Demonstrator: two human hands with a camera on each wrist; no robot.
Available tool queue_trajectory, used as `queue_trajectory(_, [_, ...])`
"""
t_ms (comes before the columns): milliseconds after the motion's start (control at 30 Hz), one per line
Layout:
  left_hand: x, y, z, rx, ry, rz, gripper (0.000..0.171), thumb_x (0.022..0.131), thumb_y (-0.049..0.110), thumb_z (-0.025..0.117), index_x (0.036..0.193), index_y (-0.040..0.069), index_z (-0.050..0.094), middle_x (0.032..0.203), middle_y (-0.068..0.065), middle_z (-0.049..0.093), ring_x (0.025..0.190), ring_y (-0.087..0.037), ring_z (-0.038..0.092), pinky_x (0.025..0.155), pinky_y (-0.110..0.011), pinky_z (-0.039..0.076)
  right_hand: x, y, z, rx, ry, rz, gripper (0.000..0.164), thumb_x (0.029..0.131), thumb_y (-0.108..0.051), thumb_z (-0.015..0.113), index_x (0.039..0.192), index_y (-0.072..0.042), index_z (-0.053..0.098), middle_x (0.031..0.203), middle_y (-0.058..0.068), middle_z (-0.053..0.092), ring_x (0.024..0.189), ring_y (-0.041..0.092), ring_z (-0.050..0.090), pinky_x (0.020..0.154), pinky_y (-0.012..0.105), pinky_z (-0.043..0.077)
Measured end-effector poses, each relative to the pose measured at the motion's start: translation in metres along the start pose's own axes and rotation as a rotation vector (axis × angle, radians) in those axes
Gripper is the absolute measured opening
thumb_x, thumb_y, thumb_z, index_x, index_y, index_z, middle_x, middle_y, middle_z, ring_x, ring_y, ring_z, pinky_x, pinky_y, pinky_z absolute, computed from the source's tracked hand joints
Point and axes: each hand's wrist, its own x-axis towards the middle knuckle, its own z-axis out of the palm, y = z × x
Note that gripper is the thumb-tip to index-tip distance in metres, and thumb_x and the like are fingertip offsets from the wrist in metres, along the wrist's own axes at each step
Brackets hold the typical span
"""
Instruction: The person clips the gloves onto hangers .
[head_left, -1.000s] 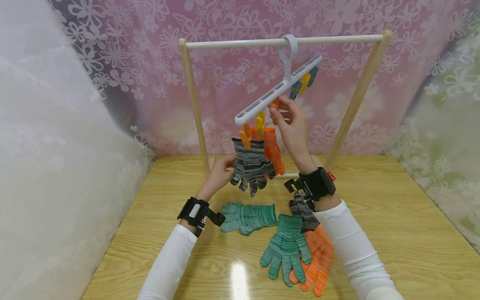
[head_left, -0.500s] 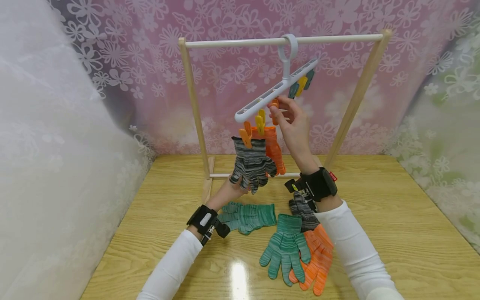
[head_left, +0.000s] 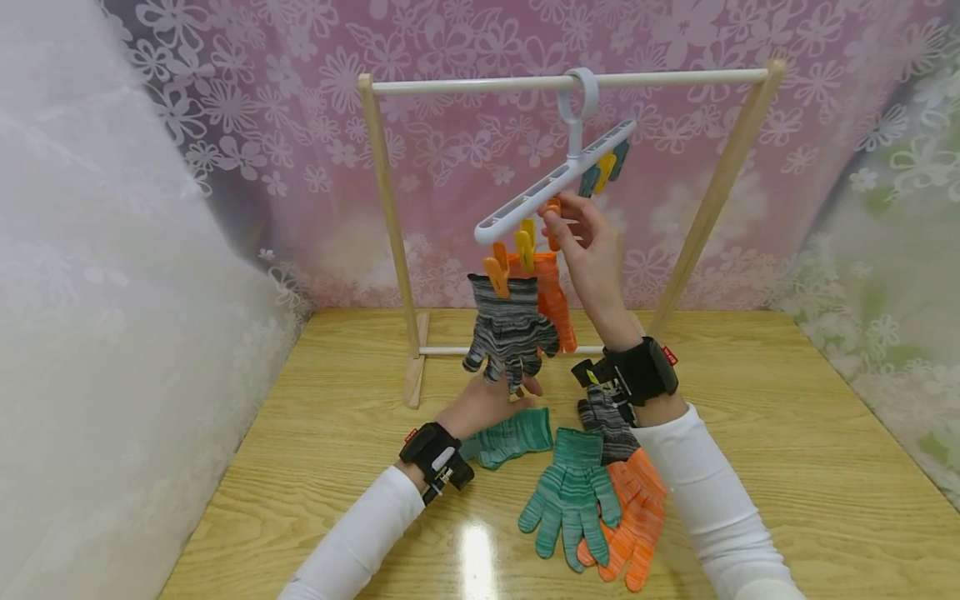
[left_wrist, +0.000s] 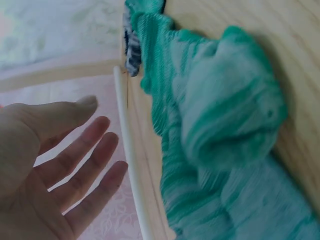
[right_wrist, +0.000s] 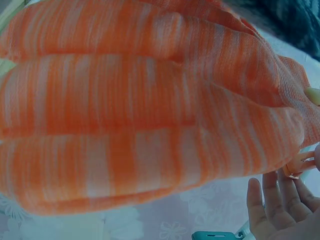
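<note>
My right hand (head_left: 596,258) pinches an orange clothespin (head_left: 553,223) under the white hanger (head_left: 517,207). Beside it, a yellow clothespin (head_left: 525,250) holds an orange striped glove (head_left: 558,308), which fills much of the right wrist view. At the hanger's near end, a light-orange clothespin (head_left: 497,275) holds a grey-black striped glove (head_left: 506,312), fingers down. Below that glove, my left hand (head_left: 483,407) reaches over a green glove (head_left: 517,437) lying on the table. In the left wrist view its fingers (left_wrist: 82,182) are spread and hold nothing; the green glove (left_wrist: 225,100) is alongside.
Another green glove (head_left: 572,483) overlaps an orange glove (head_left: 641,517) on the wooden table (head_left: 330,467); a grey-black glove (head_left: 607,427) lies partly under my right wrist. Blue and yellow clothespins (head_left: 604,171) hang at the hanger's far end. A wooden-legged rack (head_left: 705,200) carries the hanger.
My left hand has moved from beside the hanging grey-black glove down and right, over the flat green glove. The hanger has swung slightly. My right hand keeps its pinch on the orange clothespin.
</note>
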Motion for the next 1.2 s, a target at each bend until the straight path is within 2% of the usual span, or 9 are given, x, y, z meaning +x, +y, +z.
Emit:
queue_trajectory(33, [0.002, 0.003, -0.001, -0.148, -0.01, -0.041, 0.024, 0.099, 0.028, 0.069, 0.118, 0.013, 0.066, 0.106, -0.007, 0.066, 0.073, -0.015, 0.064, 0.058, -0.017, 0.044, 0.0, 0.0, 0.0, -0.003, -0.003, -0.001, 0.037, 0.101, -0.015, 0.065, 0.134, 0.001, 0.062, 0.116, 0.018, 0.069, 0.086, 0.006, 0.064, 0.078, 0.019, 0.055])
queue_trajectory(67, [0.003, 0.005, -0.001, -0.208, -0.059, -0.074, 0.025, 0.098, 0.027, 0.07, 0.119, 0.014, 0.065, 0.101, -0.006, 0.068, 0.07, -0.017, 0.063, 0.057, -0.021, 0.045, 0.0, 0.0, 0.0, -0.005, -0.004, 0.0, 0.037, 0.101, -0.016, 0.065, 0.134, 0.0, 0.062, 0.116, 0.017, 0.069, 0.086, 0.006, 0.064, 0.078, 0.019, 0.055])
queue_trajectory(200, [0.003, 0.011, -0.001, -0.135, -0.194, -0.073, 0.035, 0.098, 0.031, 0.069, 0.128, 0.015, 0.059, 0.095, -0.009, 0.07, 0.056, -0.02, 0.051, 0.05, -0.028, 0.036, -0.001, -0.001, 0.0, -0.011, -0.011, 0.005, 0.037, 0.102, -0.017, 0.065, 0.135, 0.0, 0.062, 0.117, 0.017, 0.069, 0.087, 0.005, 0.064, 0.079, 0.019, 0.055])
queue_trajectory(267, [0.004, 0.012, 0.002, -0.176, -0.218, -0.096, 0.037, 0.097, 0.031, 0.071, 0.129, 0.016, 0.059, 0.101, -0.009, 0.071, 0.059, -0.02, 0.051, 0.052, -0.026, 0.034, -0.001, -0.001, 0.0, -0.012, -0.008, 0.005, 0.037, 0.101, -0.017, 0.065, 0.135, 0.0, 0.062, 0.116, 0.017, 0.069, 0.087, 0.005, 0.064, 0.079, 0.02, 0.055])
queue_trajectory(467, [0.005, 0.013, 0.011, -0.215, -0.219, -0.119, 0.039, 0.091, 0.029, 0.076, 0.124, 0.012, 0.063, 0.114, -0.005, 0.073, 0.081, -0.021, 0.067, 0.064, -0.025, 0.05, -0.001, -0.002, 0.0, -0.038, -0.005, -0.002, 0.038, 0.101, -0.018, 0.066, 0.135, -0.001, 0.063, 0.115, 0.017, 0.07, 0.088, 0.003, 0.064, 0.079, 0.019, 0.055])
queue_trajectory(633, [0.004, 0.013, 0.013, -0.286, -0.197, -0.133, 0.039, 0.09, 0.022, 0.078, 0.123, 0.009, 0.062, 0.11, -0.006, 0.073, 0.089, -0.022, 0.069, 0.07, -0.026, 0.053, -0.002, -0.003, -0.001, -0.04, -0.005, 0.006, 0.037, 0.101, -0.017, 0.065, 0.134, 0.0, 0.063, 0.115, 0.017, 0.07, 0.087, 0.002, 0.064, 0.08, 0.019, 0.054])
queue_trajectory(967, [0.006, 0.01, 0.016, -0.362, -0.226, -0.145, 0.019, 0.09, 0.019, 0.078, 0.096, 0.009, 0.062, 0.081, 0.0, 0.056, 0.058, -0.009, 0.041, 0.058, -0.022, 0.031, -0.001, -0.004, -0.004, -0.029, -0.013, 0.028, 0.039, 0.101, -0.019, 0.066, 0.137, -0.003, 0.063, 0.117, 0.017, 0.072, 0.091, 0.001, 0.065, 0.082, 0.02, 0.053])
queue_trajectory(1100, [0.008, 0.002, 0.018, -0.383, -0.248, -0.146, 0.019, 0.09, 0.022, 0.079, 0.096, 0.012, 0.064, 0.091, 0.0, 0.066, 0.07, -0.01, 0.055, 0.064, -0.023, 0.039, 0.0, -0.004, -0.004, -0.01, -0.033, 0.025, 0.038, 0.1, -0.019, 0.067, 0.136, -0.006, 0.064, 0.115, 0.016, 0.074, 0.089, 0.001, 0.069, 0.086, 0.023, 0.055])
queue_trajectory(1200, [0.006, -0.002, 0.015, -0.478, -0.24, -0.17, 0.018, 0.089, 0.019, 0.079, 0.101, 0.013, 0.068, 0.1, -0.002, 0.07, 0.09, -0.016, 0.065, 0.077, -0.026, 0.051, 0.001, -0.005, -0.005, 0.006, -0.046, 0.022, 0.038, 0.1, -0.019, 0.067, 0.136, -0.006, 0.065, 0.114, 0.017, 0.074, 0.088, 0.001, 0.07, 0.088, 0.024, 0.056])
